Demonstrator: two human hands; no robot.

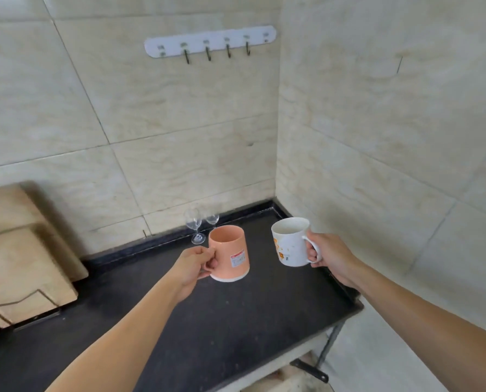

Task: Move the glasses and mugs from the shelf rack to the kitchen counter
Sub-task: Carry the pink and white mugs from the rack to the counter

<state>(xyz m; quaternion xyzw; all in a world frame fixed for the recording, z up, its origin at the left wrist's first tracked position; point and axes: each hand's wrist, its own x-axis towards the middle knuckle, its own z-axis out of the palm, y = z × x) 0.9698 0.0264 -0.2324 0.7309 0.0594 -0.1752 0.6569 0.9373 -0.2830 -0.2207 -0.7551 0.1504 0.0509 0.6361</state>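
My left hand [192, 267] grips the handle of a pink mug [230, 251] with a white base and a label, held upright above the black counter [236, 321]. My right hand [328, 257] holds a white mug [289, 241] with an orange flower print by its handle, also upright and above the counter. Behind the pink mug, two clear wine glasses stand near the back wall: one [194, 224] in full view and the other [213, 218] partly hidden by the mug.
Wooden cutting boards [24, 267] lean in a wire holder at the left. A white hook strip [210, 42] hangs on the tiled wall. The counter ends at the right wall corner, and its front right edge drops to the floor.
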